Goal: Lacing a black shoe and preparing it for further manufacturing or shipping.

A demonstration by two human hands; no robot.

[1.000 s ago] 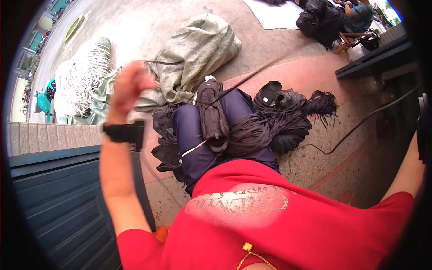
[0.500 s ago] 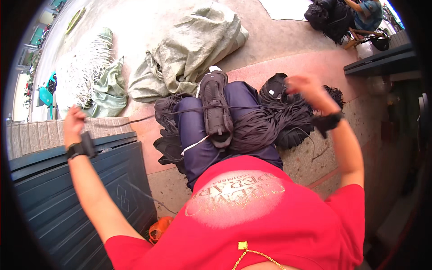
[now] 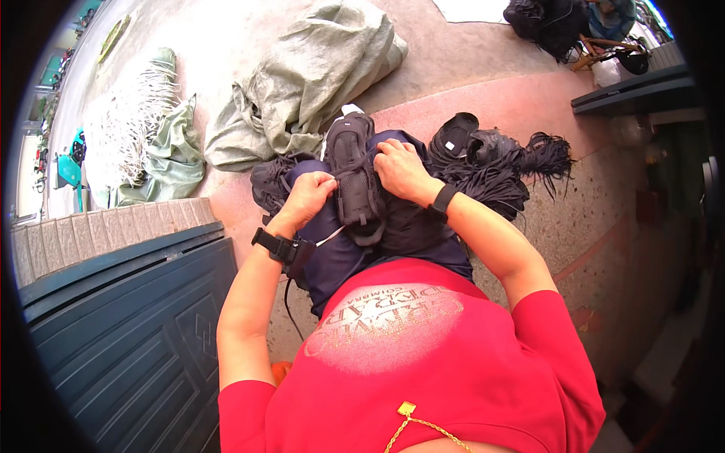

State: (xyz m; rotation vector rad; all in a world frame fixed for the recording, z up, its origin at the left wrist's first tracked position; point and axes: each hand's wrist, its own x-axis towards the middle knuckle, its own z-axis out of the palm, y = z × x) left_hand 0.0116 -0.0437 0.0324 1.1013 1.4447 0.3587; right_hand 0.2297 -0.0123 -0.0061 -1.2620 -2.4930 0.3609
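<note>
A black shoe upper (image 3: pixel 355 200) lies lengthwise on my lap, its toe end pointing away from me. A dark shoelace (image 3: pixel 350 173) crosses over its middle. My left hand (image 3: pixel 308 198) pinches the lace at the shoe's left side. On the other side my right hand (image 3: pixel 404 172) is closed on the lace, its fingertips close to the shoe and partly hidden. To the right lies a bundle of black laces (image 3: pixel 491 185). More black shoe uppers sit beside my legs, one at the left (image 3: pixel 270 181) and one at the right (image 3: pixel 453 134).
A large grey-green sack (image 3: pixel 310 75) lies ahead. Farther left is a heap of white laces (image 3: pixel 143 113) on a green sack (image 3: pixel 175 162). A blue metal door (image 3: pixel 136 317) stands at the left. Another person (image 3: pixel 612 16) is at the far right.
Both hands have come inward from wide apart, the left moving right and the right moving left, to the sides of the shoe. The lace that stretched out leftward is now drawn in.
</note>
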